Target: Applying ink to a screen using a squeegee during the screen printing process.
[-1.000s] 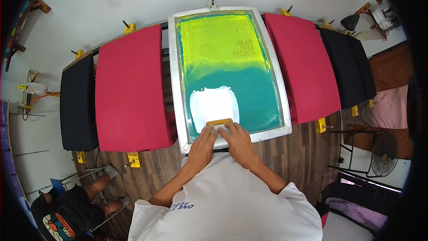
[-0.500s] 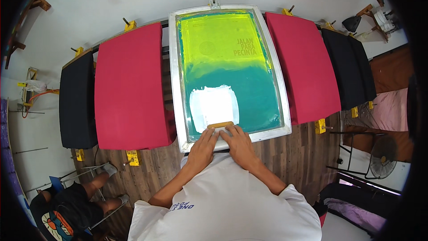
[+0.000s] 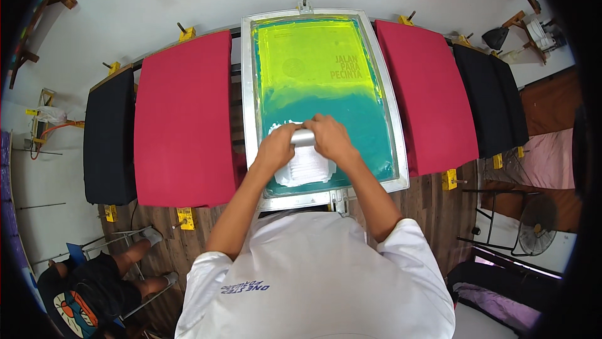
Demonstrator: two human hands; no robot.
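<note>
A screen-printing frame [image 3: 396, 132] with metal edges lies in front of me, its mesh yellow-green at the far end and teal nearer. White ink [image 3: 305, 169] covers a patch on the near part, marked with fine crosswise ridges. Both hands grip a squeegee [image 3: 303, 137] with a silvery metal holder, at the far edge of that patch. My left hand [image 3: 276, 148] is closed round its left end, my right hand [image 3: 331, 139] round its right end. The squeegee's blade is hidden beneath the holder and my hands.
Red fabric-covered boards [image 3: 183, 119] flank the frame on both sides, with black ones [image 3: 110, 141] farther out. Yellow clamps [image 3: 184, 218] hold the boards' ends. A hinge clamp [image 3: 305, 6] stands at the frame's far edge. Left below, a person [image 3: 94, 289] sits; a fan [image 3: 538, 223] stands right.
Both hands have pushed the squeegee away from me, from the near edge of the frame to the ink patch's far edge. The ink behind it now shows ridges.
</note>
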